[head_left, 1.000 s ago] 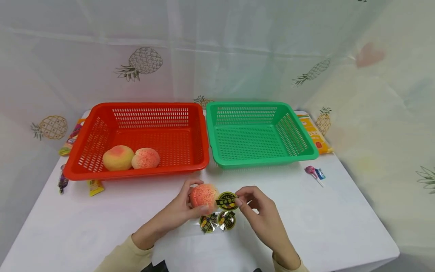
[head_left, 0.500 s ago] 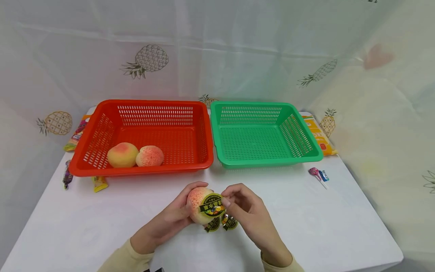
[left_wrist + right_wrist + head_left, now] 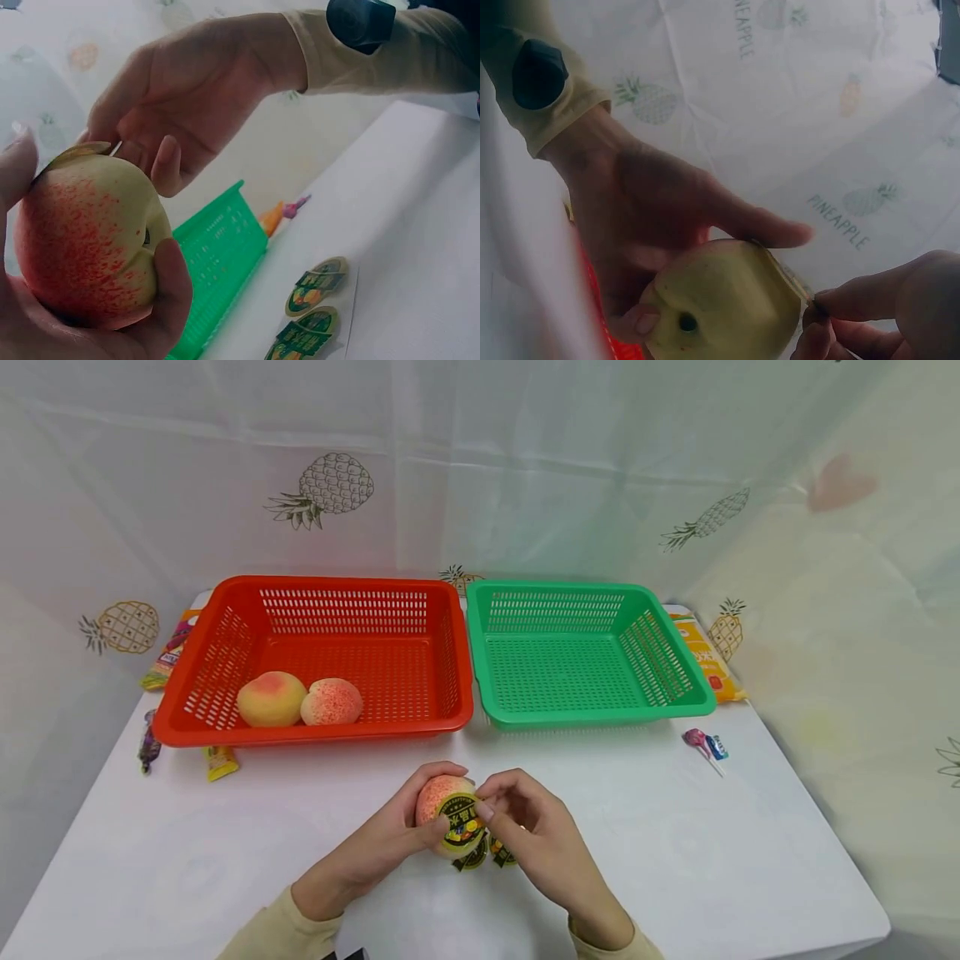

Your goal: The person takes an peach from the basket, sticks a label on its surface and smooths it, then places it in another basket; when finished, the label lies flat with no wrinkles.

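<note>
My left hand (image 3: 390, 837) grips a pink-speckled peach (image 3: 431, 797) above the white table. A round black-and-gold sticker (image 3: 462, 828) lies against the peach's near face, with my left thumb touching its left side. Between thumb and forefinger, my right hand (image 3: 542, 843) pinches the sticker's right edge. In the right wrist view that edge (image 3: 799, 285) stands slightly off the peach. Two more such stickers lie on a clear sheet below, one (image 3: 318, 285) above the other (image 3: 304, 336) in the left wrist view; the hands partly cover them in the head view.
Behind the hands stands a red basket (image 3: 315, 733) holding two peaches, one yellowish (image 3: 272, 700), one speckled (image 3: 332, 702). A green basket (image 3: 592, 718) stands beside it. A lollipop (image 3: 696, 740) and a blue sweet (image 3: 717, 747) lie at right; wrapped snacks lie around the baskets.
The sticker in my right hand has moved left from beside the peach onto its face. The peach has turned in my left hand, whose thumb now touches the sticker.
</note>
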`<state>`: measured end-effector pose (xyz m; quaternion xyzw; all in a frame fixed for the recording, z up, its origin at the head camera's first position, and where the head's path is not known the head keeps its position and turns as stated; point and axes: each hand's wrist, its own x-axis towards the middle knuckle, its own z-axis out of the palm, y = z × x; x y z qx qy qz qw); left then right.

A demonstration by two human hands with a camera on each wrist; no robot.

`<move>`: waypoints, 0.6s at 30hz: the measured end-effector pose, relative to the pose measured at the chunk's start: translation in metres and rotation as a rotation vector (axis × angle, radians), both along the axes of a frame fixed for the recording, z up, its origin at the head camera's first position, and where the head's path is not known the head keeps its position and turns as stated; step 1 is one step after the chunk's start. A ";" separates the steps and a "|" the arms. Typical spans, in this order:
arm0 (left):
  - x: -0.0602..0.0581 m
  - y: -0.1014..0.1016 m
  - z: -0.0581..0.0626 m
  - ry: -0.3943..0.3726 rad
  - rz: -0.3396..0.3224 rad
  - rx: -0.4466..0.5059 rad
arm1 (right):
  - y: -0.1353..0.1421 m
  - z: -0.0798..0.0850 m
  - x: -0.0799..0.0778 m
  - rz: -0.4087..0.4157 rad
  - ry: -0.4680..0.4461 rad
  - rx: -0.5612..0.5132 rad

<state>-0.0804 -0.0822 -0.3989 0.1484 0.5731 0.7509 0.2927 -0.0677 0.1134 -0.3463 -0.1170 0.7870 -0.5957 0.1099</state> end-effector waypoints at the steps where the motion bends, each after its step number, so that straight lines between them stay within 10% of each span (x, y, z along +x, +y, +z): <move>1: 0.000 0.001 0.000 -0.008 0.006 -0.007 | -0.001 0.003 0.001 0.002 0.006 0.000; 11: 0.001 0.004 0.004 0.072 0.044 -0.080 | -0.005 0.017 0.004 -0.027 0.072 0.037; 18: -0.001 0.009 0.001 0.063 0.130 -0.198 | -0.009 0.005 0.001 -0.095 0.422 0.145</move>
